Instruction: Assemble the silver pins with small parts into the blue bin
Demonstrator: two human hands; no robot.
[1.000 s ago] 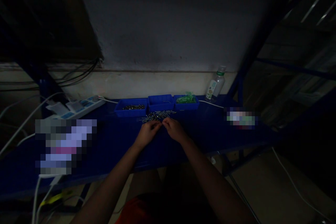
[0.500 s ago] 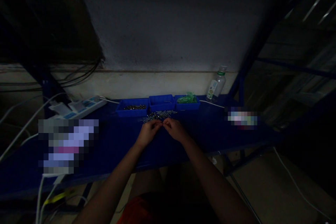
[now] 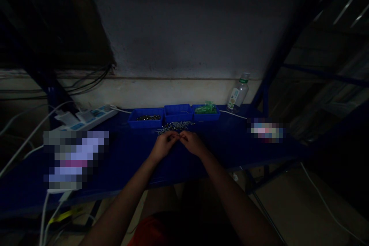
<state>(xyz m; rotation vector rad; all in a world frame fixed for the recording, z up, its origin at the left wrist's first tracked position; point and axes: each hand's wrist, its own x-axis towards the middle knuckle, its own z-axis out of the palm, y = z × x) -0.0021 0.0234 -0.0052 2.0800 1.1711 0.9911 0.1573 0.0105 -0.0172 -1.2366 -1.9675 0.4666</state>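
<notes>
My left hand (image 3: 165, 143) and my right hand (image 3: 191, 142) meet fingertip to fingertip above the blue table (image 3: 127, 161). Both are closed in a pinch; whatever lies between the fingers is too small and dark to make out. Just beyond the fingers lies a loose pile of thin metal screws or nails (image 3: 175, 125). Behind the pile stand three blue bins in a row. The left bin (image 3: 145, 123) holds small brassy metal parts, the middle bin (image 3: 178, 115) has one thin piece in it, and the right bin (image 3: 206, 116) holds green translucent plastic pieces (image 3: 206, 108).
A clear plastic bottle (image 3: 238, 93) stands at the back right against the wall. A white power strip (image 3: 92, 118) with plugs and cables lies at the back left. Blurred-out items lie at the table's left (image 3: 76, 159) and right (image 3: 266, 130). Blue frame posts flank the table.
Both hands stay almost in place, with only slight finger movement at the pinch. The whole view has shifted very slightly.
</notes>
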